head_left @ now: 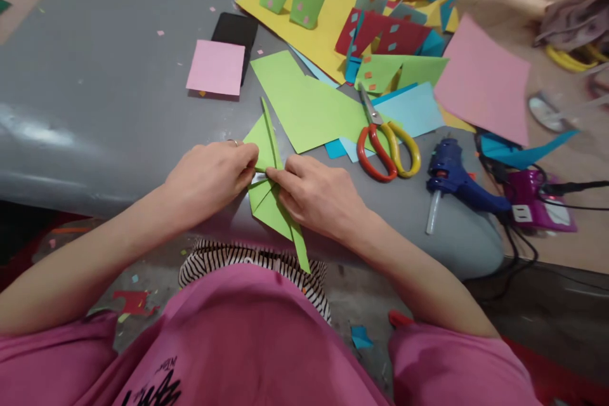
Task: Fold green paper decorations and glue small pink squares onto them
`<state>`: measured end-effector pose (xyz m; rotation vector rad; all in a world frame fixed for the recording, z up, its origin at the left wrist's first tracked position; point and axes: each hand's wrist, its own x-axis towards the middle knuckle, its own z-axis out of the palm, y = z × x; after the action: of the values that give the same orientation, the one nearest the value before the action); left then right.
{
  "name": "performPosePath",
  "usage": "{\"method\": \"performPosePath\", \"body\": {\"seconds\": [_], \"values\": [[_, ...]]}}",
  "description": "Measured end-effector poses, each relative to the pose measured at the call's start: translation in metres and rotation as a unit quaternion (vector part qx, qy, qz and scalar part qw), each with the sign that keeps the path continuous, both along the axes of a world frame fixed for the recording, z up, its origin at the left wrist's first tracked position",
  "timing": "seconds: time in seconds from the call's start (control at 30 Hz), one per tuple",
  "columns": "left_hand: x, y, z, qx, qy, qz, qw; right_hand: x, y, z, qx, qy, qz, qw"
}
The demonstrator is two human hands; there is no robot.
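Observation:
A piece of folded green paper (269,206) lies at the near edge of the grey surface, with creases across it and a narrow strip standing up along one side. My left hand (214,168) pinches its left side, thumb and forefinger closed together. From the right, my right hand (318,193) presses and grips the same paper, its fingertips close to those of my left. The fingers partly hide the folds between them. Just beyond my hands lies a flat green sheet (309,108). Scissors (387,143) with red and yellow handles rest to the right of it.
A blue glue gun (457,174) and a purple power strip (540,203) with cables sit at the right. A pink paper square (216,68) overlaps a black phone (235,32). Folded, dotted paper pieces (390,32) stand at the back, near a large pink sheet (483,79).

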<state>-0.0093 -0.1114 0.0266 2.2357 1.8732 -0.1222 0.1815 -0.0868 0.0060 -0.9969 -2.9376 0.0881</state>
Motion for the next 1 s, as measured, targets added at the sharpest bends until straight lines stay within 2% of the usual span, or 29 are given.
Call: {"method": "performPosePath", "body": {"seconds": [0.1,0.2,0.4,0.63,0.8,0.9,1.0], "values": [[-0.004,-0.002,-0.002,0.004,-0.043,-0.004,0.999,-0.002,-0.003,-0.001,0.002,-0.008,0.001,1.0],[-0.008,-0.003,-0.002,-0.007,-0.095,0.018,0.995,-0.003,-0.004,-0.003,0.009,-0.019,0.007,1.0],[-0.009,0.0,-0.001,-0.029,-0.119,0.046,0.991,-0.003,-0.004,-0.004,0.016,-0.029,0.011,0.999],[-0.014,0.003,-0.005,-0.039,-0.126,-0.025,0.991,-0.003,-0.004,-0.002,0.014,-0.036,0.018,0.999],[-0.021,0.002,-0.007,-0.053,-0.101,-0.017,0.993,-0.003,-0.004,0.0,0.008,-0.035,0.015,0.999],[-0.025,-0.011,-0.01,-0.011,-0.086,-0.026,0.996,-0.003,-0.003,-0.001,0.003,-0.03,0.018,0.999],[-0.023,-0.029,-0.016,0.131,-0.092,-0.064,0.985,-0.002,-0.003,-0.003,0.002,-0.022,0.019,1.0]]}}
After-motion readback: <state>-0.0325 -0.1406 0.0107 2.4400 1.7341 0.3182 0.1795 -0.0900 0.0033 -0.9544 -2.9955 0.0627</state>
